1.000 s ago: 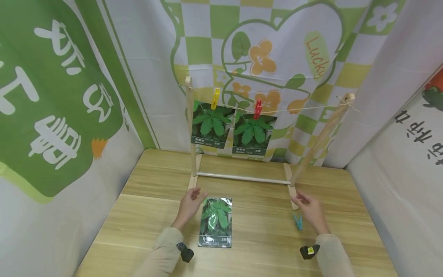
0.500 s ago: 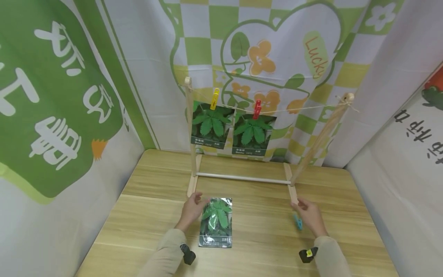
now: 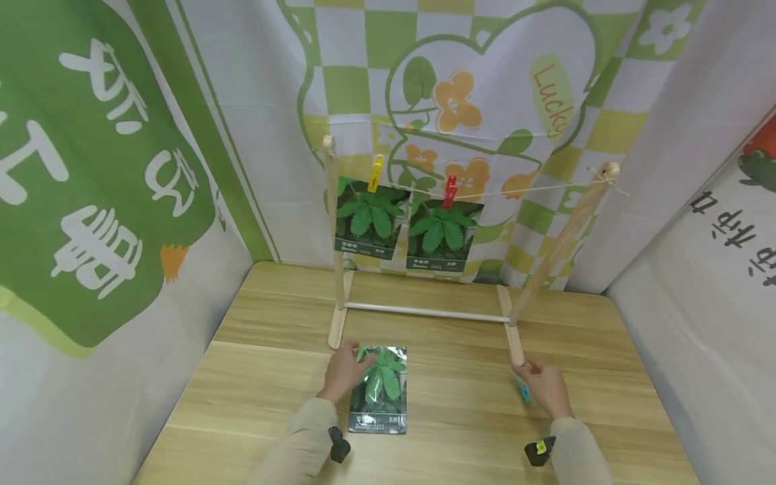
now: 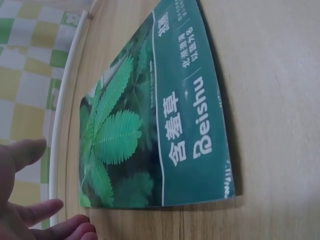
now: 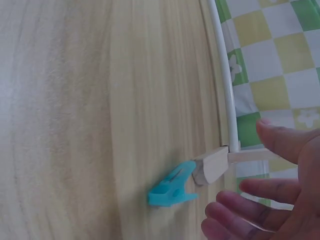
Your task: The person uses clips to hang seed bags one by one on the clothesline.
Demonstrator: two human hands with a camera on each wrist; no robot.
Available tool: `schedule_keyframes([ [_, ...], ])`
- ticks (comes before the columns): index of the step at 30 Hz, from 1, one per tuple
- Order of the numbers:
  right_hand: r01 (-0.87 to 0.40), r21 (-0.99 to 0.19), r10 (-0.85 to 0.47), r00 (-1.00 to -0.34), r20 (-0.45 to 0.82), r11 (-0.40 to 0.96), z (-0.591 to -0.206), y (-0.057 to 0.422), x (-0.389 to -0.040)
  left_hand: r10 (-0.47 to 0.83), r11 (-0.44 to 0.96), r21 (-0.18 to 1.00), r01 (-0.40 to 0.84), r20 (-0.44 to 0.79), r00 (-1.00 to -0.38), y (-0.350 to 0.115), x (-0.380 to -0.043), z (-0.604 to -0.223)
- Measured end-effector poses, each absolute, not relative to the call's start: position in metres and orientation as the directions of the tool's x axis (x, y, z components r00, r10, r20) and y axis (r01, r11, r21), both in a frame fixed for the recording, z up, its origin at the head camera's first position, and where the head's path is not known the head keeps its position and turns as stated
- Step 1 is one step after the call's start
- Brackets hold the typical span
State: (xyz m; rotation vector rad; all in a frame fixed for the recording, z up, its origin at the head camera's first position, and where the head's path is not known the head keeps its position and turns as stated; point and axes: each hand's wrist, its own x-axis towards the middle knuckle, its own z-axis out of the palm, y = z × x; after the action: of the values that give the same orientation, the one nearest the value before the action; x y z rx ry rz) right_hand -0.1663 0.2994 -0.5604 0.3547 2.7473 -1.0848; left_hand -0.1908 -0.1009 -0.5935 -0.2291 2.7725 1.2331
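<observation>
A glossy seed packet with a green leaf picture lies flat on the wooden table. My left hand hovers over its upper left corner, overlapping it in the head view. In the left wrist view, thumb and fingers are spread apart beside the packet, holding nothing. A blue clothespin lies on the table by the foot of the stand, close to my right hand, which partly hides it in the head view. The right wrist view shows the right fingers relaxed and empty.
At the back stands a wooden frame with a white crossbar. From its string hang two more packets, the left one under a yellow clothespin, the right one under a red clothespin. Printed curtains surround the table.
My left hand has moved right and toward me, over the packet's corner. My right hand has come slightly nearer the person, beside the blue clothespin and covering part of it.
</observation>
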Motion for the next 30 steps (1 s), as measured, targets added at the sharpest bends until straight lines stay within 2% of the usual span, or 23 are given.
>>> schedule_keyframes([
  [7, 0.302, -0.579, 0.166, -0.947, -0.277, 0.757, -0.566, 0.305, -0.160, -0.104, 0.708, 0.679, -0.194, -0.171, -0.980, -0.094, -0.189, -0.594],
  [16, 0.339, -0.549, 0.160, -0.924, -0.347, 0.764, -0.572, 0.304, -0.158, -0.131, 0.778, 0.595, -0.199, -0.155, -0.979, -0.082, -0.188, -0.597],
  [22, 0.336, -0.530, 0.160, -0.923, -0.349, 0.779, -0.575, 0.301, -0.159, -0.123, 0.794, 0.572, -0.204, -0.177, -0.977, -0.072, -0.187, -0.597],
  [30, 0.365, -0.529, 0.191, -0.915, -0.355, 0.766, -0.577, 0.295, -0.160, -0.106, 0.858, 0.493, -0.144, -0.103, -0.989, -0.062, -0.182, -0.592],
])
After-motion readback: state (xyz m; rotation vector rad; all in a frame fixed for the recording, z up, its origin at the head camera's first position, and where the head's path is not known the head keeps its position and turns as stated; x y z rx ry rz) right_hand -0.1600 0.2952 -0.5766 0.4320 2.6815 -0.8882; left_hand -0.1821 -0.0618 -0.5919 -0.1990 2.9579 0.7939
